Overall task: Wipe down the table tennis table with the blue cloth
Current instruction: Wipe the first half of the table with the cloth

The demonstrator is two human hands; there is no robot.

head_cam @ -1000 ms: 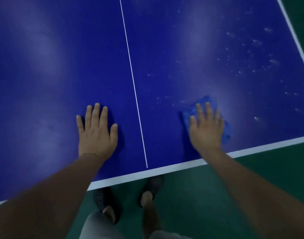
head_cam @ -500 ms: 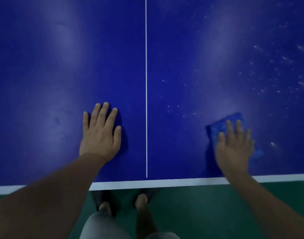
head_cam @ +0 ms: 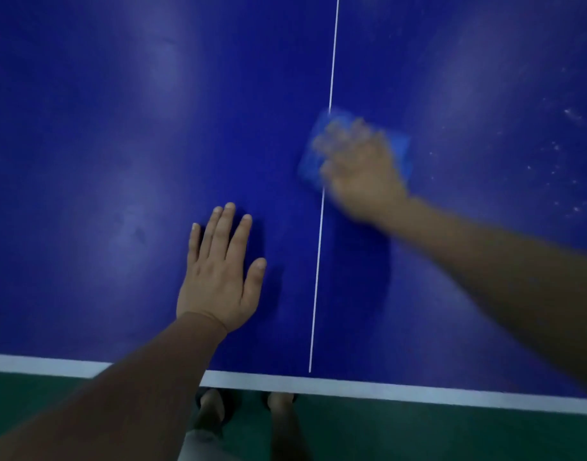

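Head camera looks down on a blue table tennis table (head_cam: 85, 161) from its near end. The left hand (head_cam: 218, 274) rests palm-down, fingers straight and close together, on the left half just beside the white centre line (head_cam: 318, 261), holding nothing. The right hand (head_cam: 362, 174) presses the blue cloth (head_cam: 313, 158) against the surface farther up the table. The cloth's left edge overlaps the centre line and the rest lies on the right half. Motion blur smears this hand, but its fingers appear to lie spread over the cloth rather than curled round it. White specks (head_cam: 558, 154) dot the right half towards the frame's edge, well apart from the cloth. Broad bare surface stretches to the left and ahead. The white end line (head_cam: 352, 389) marks the near edge, with green floor (head_cam: 418, 434) and the person's feet (head_cam: 212, 404) below it.
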